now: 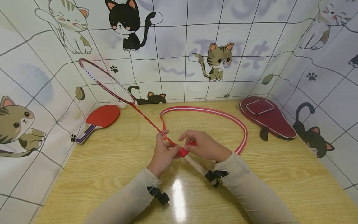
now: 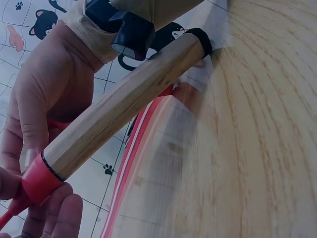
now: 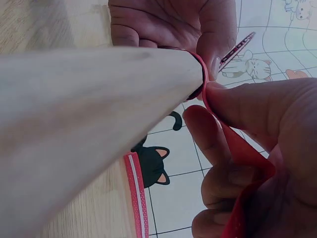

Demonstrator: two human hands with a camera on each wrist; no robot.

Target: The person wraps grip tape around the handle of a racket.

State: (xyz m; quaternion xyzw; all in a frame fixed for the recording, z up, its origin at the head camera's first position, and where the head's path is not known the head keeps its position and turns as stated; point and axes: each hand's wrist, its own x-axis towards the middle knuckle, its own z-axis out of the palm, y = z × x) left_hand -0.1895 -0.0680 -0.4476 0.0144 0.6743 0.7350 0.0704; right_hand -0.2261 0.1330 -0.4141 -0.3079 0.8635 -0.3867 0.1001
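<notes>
A badminton racket (image 1: 145,117) slants across the middle of the head view, its oval head up at the left and its bare wooden handle (image 2: 124,106) pointing down right. My left hand (image 1: 164,154) holds it at the red collar (image 2: 40,181) atop the handle, thumb and fingers around that part. On the other side, my right hand (image 1: 205,143) pinches a red grip tape (image 3: 242,151) between thumb and index finger, right against the handle's upper end. More tape crosses this palm. The strip's long white-lined length (image 1: 204,109) curves in a wide loop over the table.
A red table tennis paddle (image 1: 104,116) lies at the left, with a white ball (image 1: 122,105) beside it. At the back right is a dark red paddle case (image 1: 265,116). Cat-patterned sheeting (image 1: 173,40) walls in the wooden table (image 1: 112,174) at the back and sides.
</notes>
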